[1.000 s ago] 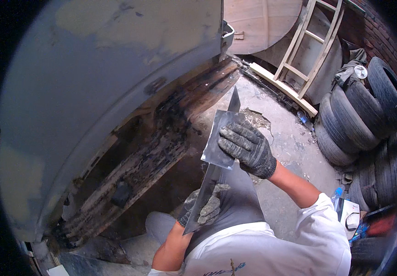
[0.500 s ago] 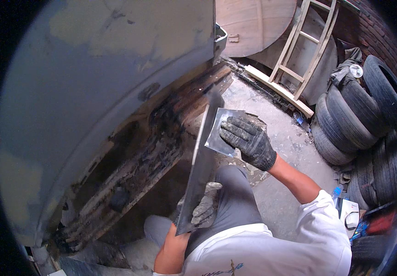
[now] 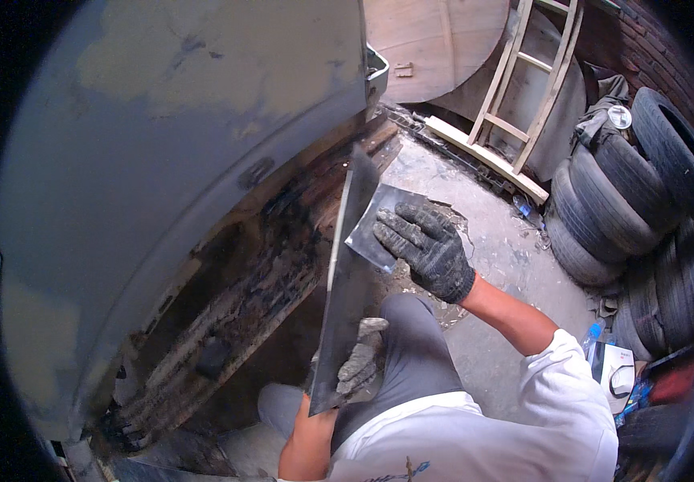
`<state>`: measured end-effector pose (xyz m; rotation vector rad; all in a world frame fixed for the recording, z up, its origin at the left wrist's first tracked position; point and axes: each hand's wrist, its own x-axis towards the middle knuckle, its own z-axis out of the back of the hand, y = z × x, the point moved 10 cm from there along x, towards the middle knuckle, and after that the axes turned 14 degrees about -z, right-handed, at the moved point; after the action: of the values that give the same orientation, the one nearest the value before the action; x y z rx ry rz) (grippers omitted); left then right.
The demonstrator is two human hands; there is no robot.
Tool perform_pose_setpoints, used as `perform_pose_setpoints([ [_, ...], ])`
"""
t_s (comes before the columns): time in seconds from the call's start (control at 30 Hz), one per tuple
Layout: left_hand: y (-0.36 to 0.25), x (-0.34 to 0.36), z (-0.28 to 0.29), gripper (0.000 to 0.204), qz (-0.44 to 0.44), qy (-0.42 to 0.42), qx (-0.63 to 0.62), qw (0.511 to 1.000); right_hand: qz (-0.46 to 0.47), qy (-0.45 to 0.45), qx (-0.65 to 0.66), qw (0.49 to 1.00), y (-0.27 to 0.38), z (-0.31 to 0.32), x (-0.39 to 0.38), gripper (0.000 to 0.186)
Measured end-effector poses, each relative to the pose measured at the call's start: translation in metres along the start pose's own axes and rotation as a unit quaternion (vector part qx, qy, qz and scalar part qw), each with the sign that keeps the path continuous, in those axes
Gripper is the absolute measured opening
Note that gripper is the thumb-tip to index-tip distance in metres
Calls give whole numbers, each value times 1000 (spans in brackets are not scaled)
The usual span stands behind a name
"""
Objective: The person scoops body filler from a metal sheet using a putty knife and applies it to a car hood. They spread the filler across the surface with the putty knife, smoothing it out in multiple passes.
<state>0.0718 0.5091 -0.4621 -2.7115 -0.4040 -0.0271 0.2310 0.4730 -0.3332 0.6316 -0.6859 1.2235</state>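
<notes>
My left hand [image 3: 356,360], in a dirty grey glove, grips the lower end of a long, dark, flat strip [image 3: 332,329] held upright at a slant, its pale edge toward the wall panel. Some of its fingers are hidden behind the strip. My right hand [image 3: 425,252], in a dark speckled glove, has its fingers lying over a grey, square, thin plate [image 3: 367,234] that it holds against the strip's upper part; the thumb is out of sight.
A grey, patchily filled panel [image 3: 146,136] fills the left, above a blackened sill [image 3: 234,313]. Tyres [image 3: 604,209] are piled at the right, near a wooden ladder-like frame [image 3: 521,128], round boards [image 3: 415,40] and a brick wall [image 3: 656,56].
The strip has tipped and shifted left, showing more of its pale edge. My right hand and the square plate have moved a little left, from lying across the strip to beside it.
</notes>
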Motion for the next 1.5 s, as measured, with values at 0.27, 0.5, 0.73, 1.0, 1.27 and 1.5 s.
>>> perform_pose_setpoints([
  [0.27, 31, 8, -9, 58, 118, 94, -145, 978, -16, -31, -9, 999, 21, 19, 3, 49],
  [0.5, 10, 21, -5, 63, 18, 36, -55, 998, -32, -20, 94, 995, 12, -11, -18, 53],
  [0.73, -151, 18, -65, 34, -190, -96, 732, 647, -276, -85, 281, 915, -115, 47, 10, 35],
  [1.0, -227, 15, -301, 18, -272, 48, 903, -329, -86, -25, 384, 919, -86, 193, 181, 48],
  [1.27, -246, 38, -397, 37, -352, 116, 848, -378, 62, -184, 0, 981, 16, 156, 315, 51],
  [1.5, -297, 55, -419, 44, -388, 118, 861, -306, 103, -273, 46, 955, 18, 150, 365, 36],
])
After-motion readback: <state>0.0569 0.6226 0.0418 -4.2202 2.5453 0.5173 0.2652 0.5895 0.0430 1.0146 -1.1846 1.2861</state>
